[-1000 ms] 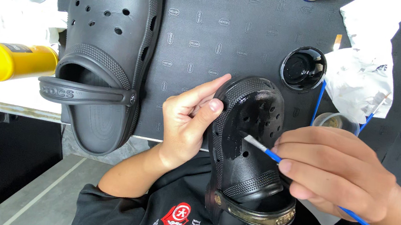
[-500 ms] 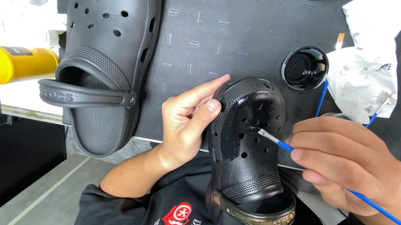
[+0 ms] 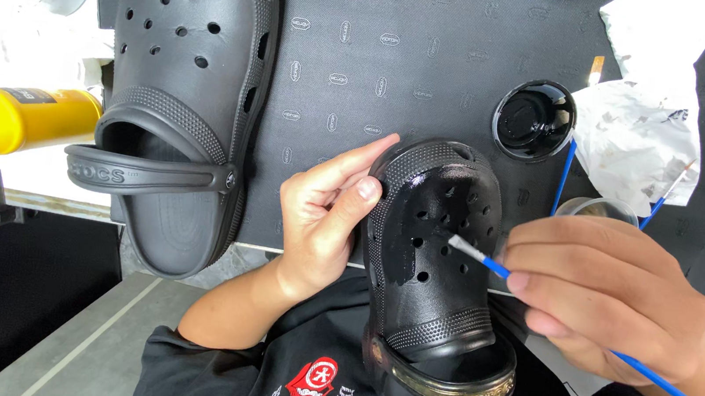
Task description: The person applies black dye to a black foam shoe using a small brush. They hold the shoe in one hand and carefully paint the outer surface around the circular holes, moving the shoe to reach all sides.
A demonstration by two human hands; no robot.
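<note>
Right hand (image 3: 615,299): grip closed on a blue-handled brush (image 3: 536,291), fingers bunched around the shaft. The pale bristle tip touches the upper of the small black clog (image 3: 434,260) among its vent holes; the handle runs out toward 4 o'clock, past the wrist.

Left hand (image 3: 324,212): grip clamped on the clog's left edge, thumb pressed on the toe rim, fingers behind the sole. The clog is held above the person's lap, toe at 12 o'clock over the near edge of the desk (image 3: 387,52), heel strap at 6 o'clock. Wet gloss shows on its left side.

At 1 o'clock from the clog, a round pot of black paint (image 3: 534,120) stands open, just beside crumpled white paper (image 3: 634,133). Spare blue brushes lie between pot and right hand; room there is tight.

At 9 o'clock, well apart, a larger dark clog (image 3: 183,90) lies on the mat, its heel overhanging the desk edge. A yellow bottle (image 3: 21,116) lies beyond it. The mat between the two clogs is open.
</note>
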